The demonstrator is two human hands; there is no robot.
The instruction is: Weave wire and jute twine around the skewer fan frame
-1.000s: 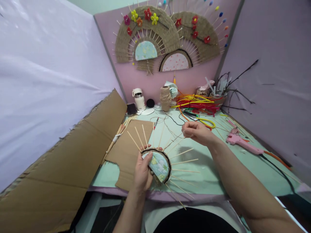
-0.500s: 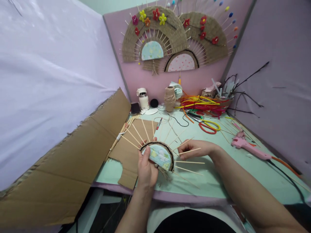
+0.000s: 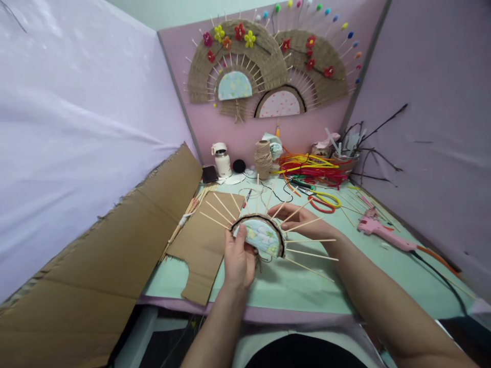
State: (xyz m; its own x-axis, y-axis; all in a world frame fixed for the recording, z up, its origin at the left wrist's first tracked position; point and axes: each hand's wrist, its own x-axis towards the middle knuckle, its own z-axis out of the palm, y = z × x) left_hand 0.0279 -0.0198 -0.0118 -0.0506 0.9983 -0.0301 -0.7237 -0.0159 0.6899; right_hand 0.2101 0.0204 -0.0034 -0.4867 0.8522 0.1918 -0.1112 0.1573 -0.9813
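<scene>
Head view: we have the fan [image 3: 264, 238] in the left hand [image 3: 239, 258], raised over the near part of the table [image 3: 295, 294], with its cloth face turned up towards us. That grip is closed around the fan's left end, thumb on the cloth and the other fingers mostly hidden behind. From there the fan's body stretches towards two and three o'clock. Its straight edge, the long axis, slants from about ten o'clock down to four, while the curved black rim [image 3: 258, 216] bulges towards one. Thin sticks [image 3: 312, 240] fan outwards from that rim, the rightmost pointing between three and four o'clock. Our right hand [image 3: 301, 221] comes in from two o'clock, its fingers curled behind the upper right rim and partly screened by the sticks; we cannot tell whether they pinch anything there. Of our two hands, the right is nearer to the sticks on that side, the left to those on the opposite end. Around the fan, we see cardboard [image 3: 205, 245] flat at nine o'clock, twine [image 3: 263, 159] at twelve, scissors [image 3: 321, 204] near two and the glue gun [image 3: 387, 233] at three, well apart.
</scene>
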